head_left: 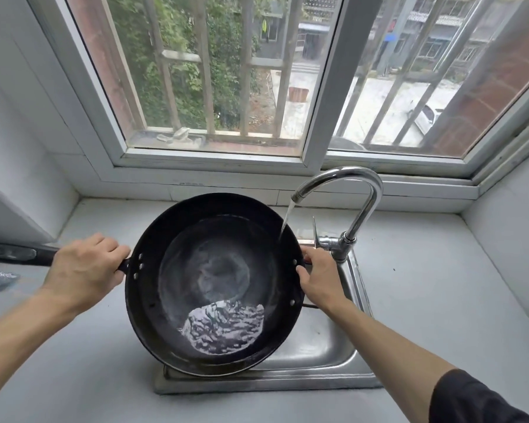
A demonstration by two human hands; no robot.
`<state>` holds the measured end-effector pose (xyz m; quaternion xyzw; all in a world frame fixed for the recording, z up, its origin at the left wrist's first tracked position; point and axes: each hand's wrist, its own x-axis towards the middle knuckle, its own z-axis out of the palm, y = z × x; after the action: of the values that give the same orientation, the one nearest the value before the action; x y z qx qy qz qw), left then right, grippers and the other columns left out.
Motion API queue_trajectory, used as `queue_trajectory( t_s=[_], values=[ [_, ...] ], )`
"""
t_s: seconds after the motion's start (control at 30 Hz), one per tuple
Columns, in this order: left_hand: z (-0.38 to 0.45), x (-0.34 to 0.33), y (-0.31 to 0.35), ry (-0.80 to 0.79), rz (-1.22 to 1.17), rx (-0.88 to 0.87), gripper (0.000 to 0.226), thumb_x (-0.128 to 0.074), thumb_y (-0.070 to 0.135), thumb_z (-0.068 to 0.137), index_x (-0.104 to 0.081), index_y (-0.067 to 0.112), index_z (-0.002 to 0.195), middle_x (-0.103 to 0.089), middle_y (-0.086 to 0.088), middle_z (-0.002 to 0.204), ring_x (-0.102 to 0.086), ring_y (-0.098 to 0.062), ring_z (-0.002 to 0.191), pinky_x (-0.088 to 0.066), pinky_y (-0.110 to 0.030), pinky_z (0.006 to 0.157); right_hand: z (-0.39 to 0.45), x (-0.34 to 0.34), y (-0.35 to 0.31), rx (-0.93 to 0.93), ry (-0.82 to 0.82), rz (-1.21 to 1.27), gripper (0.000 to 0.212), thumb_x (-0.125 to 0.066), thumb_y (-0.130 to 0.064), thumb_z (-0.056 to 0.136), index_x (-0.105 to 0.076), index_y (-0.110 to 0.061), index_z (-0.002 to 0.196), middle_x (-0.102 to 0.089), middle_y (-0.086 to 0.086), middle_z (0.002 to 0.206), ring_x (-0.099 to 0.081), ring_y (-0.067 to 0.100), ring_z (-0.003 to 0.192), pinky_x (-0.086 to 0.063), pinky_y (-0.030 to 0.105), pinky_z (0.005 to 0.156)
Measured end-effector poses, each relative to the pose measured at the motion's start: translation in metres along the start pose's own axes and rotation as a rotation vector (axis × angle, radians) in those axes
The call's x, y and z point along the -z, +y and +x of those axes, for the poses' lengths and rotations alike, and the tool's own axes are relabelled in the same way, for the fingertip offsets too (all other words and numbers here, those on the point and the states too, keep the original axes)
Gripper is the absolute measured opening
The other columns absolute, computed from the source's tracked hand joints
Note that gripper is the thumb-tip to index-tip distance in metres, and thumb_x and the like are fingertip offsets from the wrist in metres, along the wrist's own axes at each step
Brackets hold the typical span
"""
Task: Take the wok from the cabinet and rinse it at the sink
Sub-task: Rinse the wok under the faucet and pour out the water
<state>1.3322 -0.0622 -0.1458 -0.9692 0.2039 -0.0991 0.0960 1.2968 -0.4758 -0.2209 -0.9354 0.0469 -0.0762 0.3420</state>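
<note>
The left hand (pixel 84 271) is gripping the long handle (pixel 16 254); the right hand (pixel 319 277) is curling round the opposite rim. The wok (pixel 214 282) is tilting toward the person, over the sink (pixel 333 346), pooling tap water.

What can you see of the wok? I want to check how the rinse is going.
The wok is a round, dark, metal-looking pan with rivets at both sides and a long black handle. It is held tilted over the steel sink. The left hand grips the long handle; the right hand holds the opposite rim. Water from the faucet hits its far right inner wall and pools at the near side.
</note>
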Motion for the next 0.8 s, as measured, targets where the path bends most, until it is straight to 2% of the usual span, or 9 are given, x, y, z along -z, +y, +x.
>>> queue_trajectory(
  t_s=[0.13,0.2,0.27,0.33,0.43,0.53,0.63,0.7,0.8],
  values=[
    [0.000,-0.003,0.011,-0.015,-0.025,-0.020,0.015,-0.052,0.023,0.060,-0.058,0.010,0.064,-0.057,-0.006,0.061,-0.059,-0.034,0.063,-0.044,-0.038,0.046,-0.005,0.013,0.006,0.015,-0.041,-0.061,0.031,-0.059,-0.005,0.083,-0.068,-0.027,0.103,-0.058,-0.002,0.078,-0.050,0.019,0.084,-0.043,0.031,0.084],
    [0.001,-0.004,0.016,-0.014,-0.024,-0.055,0.021,-0.045,0.027,0.063,-0.057,0.011,0.063,-0.057,-0.005,0.061,-0.059,-0.033,0.062,-0.044,-0.037,0.046,-0.008,0.020,0.010,0.007,-0.067,-0.086,0.025,-0.058,-0.006,0.082,-0.066,-0.026,0.093,-0.057,-0.001,0.076,-0.050,0.016,0.082,-0.044,0.029,0.080],
    [0.002,-0.005,0.021,-0.002,-0.017,-0.092,0.028,-0.038,0.031,0.065,-0.057,0.011,0.062,-0.057,-0.005,0.061,-0.059,-0.033,0.061,-0.042,-0.035,0.045,-0.012,0.027,0.013,0.020,-0.055,-0.094,0.023,-0.058,-0.004,0.080,-0.063,-0.025,0.086,-0.055,-0.005,0.071,-0.051,0.009,0.078,-0.040,0.016,0.072],
    [0.003,-0.004,0.025,0.000,-0.015,-0.117,0.030,-0.035,0.032,0.066,-0.057,0.011,0.062,-0.057,-0.005,0.061,-0.058,-0.032,0.060,-0.041,-0.034,0.045,-0.016,0.033,0.016,0.018,-0.083,-0.117,0.026,-0.059,-0.004,0.081,-0.066,-0.026,0.094,-0.056,-0.007,0.073,-0.051,0.006,0.079,-0.039,0.011,0.072],
    [0.003,-0.002,0.029,0.010,-0.012,-0.160,0.027,-0.037,0.029,0.068,-0.055,0.011,0.060,-0.054,-0.006,0.058,-0.056,-0.032,0.057,-0.041,-0.036,0.043,-0.022,0.039,0.019,-0.032,-0.182,-0.176,0.030,-0.055,-0.010,0.086,-0.067,-0.027,0.108,-0.061,0.003,0.083,-0.056,0.018,0.084,-0.047,0.027,0.080],
    [0.000,0.000,0.030,0.036,0.007,-0.204,0.026,-0.037,0.026,0.069,-0.057,0.011,0.062,-0.052,-0.006,0.057,-0.055,-0.032,0.054,-0.042,-0.037,0.042,-0.025,0.044,0.019,-0.060,-0.224,-0.168,0.023,-0.054,-0.009,0.085,-0.069,-0.021,0.098,-0.065,0.006,0.080,-0.060,0.022,0.078,-0.052,0.035,0.077],
    [-0.004,-0.001,0.029,0.081,0.000,-0.223,0.033,-0.039,0.027,0.072,-0.064,0.012,0.088,-0.053,-0.004,0.056,-0.055,-0.031,0.054,-0.042,-0.036,0.042,-0.028,0.048,0.019,-0.075,-0.281,-0.191,0.015,-0.054,-0.011,0.086,-0.067,-0.016,0.091,-0.065,0.010,0.082,-0.060,0.026,0.080,-0.051,0.034,0.078],
    [-0.009,-0.002,0.029,0.122,-0.034,-0.257,0.041,-0.040,0.027,0.075,-0.058,0.017,0.110,-0.052,-0.002,0.056,-0.054,-0.030,0.053,-0.044,-0.036,0.041,-0.030,0.049,0.020,-0.096,-0.328,-0.202,0.012,-0.054,-0.012,0.087,-0.066,-0.014,0.091,-0.065,0.012,0.085,-0.060,0.028,0.082,-0.051,0.033,0.079],
    [-0.016,-0.003,0.032,0.125,-0.010,-0.352,0.042,-0.045,0.024,0.075,-0.056,0.020,0.116,-0.052,-0.004,0.057,-0.052,-0.029,0.050,-0.045,-0.035,0.038,-0.034,0.051,0.022,-0.093,-0.345,-0.236,0.010,-0.054,-0.012,0.086,-0.063,-0.012,0.088,-0.061,0.014,0.084,-0.057,0.030,0.081,-0.050,0.034,0.078]
  ],
)
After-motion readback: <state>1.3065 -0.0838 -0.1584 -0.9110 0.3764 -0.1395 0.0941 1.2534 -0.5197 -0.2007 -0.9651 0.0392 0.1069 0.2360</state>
